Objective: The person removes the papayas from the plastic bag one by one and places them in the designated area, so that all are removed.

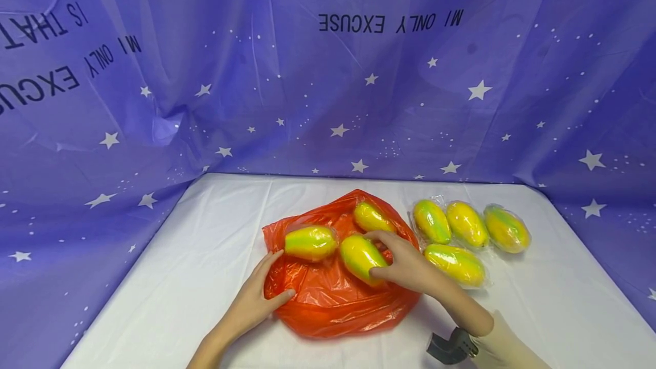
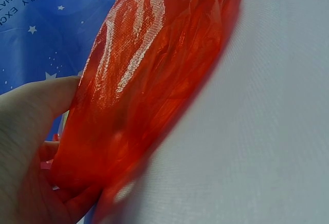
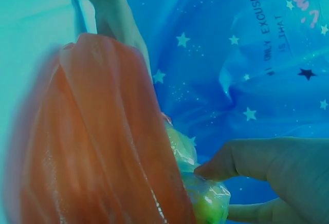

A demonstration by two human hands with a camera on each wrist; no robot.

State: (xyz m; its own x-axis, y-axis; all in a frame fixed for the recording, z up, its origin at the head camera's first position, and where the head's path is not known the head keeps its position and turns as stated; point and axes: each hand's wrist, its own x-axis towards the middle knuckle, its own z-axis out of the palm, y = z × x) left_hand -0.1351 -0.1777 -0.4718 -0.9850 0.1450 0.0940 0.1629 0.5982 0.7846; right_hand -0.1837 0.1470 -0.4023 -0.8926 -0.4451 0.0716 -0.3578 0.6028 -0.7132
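Broadly, a purple backdrop (image 1: 307, 84) printed with dark lettering fills the rear and both sides, and a table with a white cover (image 1: 220, 221) spreads out before it. On that cover sits a red plastic bag (image 1: 333, 289), its mouth wide and its rim crumpled. A person's bare arms reach in from the near edge, the right one in a beige sleeve (image 1: 504, 346). The left hand (image 1: 251, 300) is at the bag's left edge, thumb and fingers spread apart and touching the film. The right hand (image 1: 407, 263) grips the front fruit (image 1: 361, 258) between thumb and fingers, within the bag's rim. Also inside the rim are the left fruit (image 1: 310, 242) and the back fruit (image 1: 372, 218), all three yellow-green. Right of the bag lie four wrapped fruits (image 1: 455, 265), three in a row behind one. A black device (image 1: 451, 347) sits beside the sleeve's end. White stars (image 1: 479, 90) dot the purple cloth.
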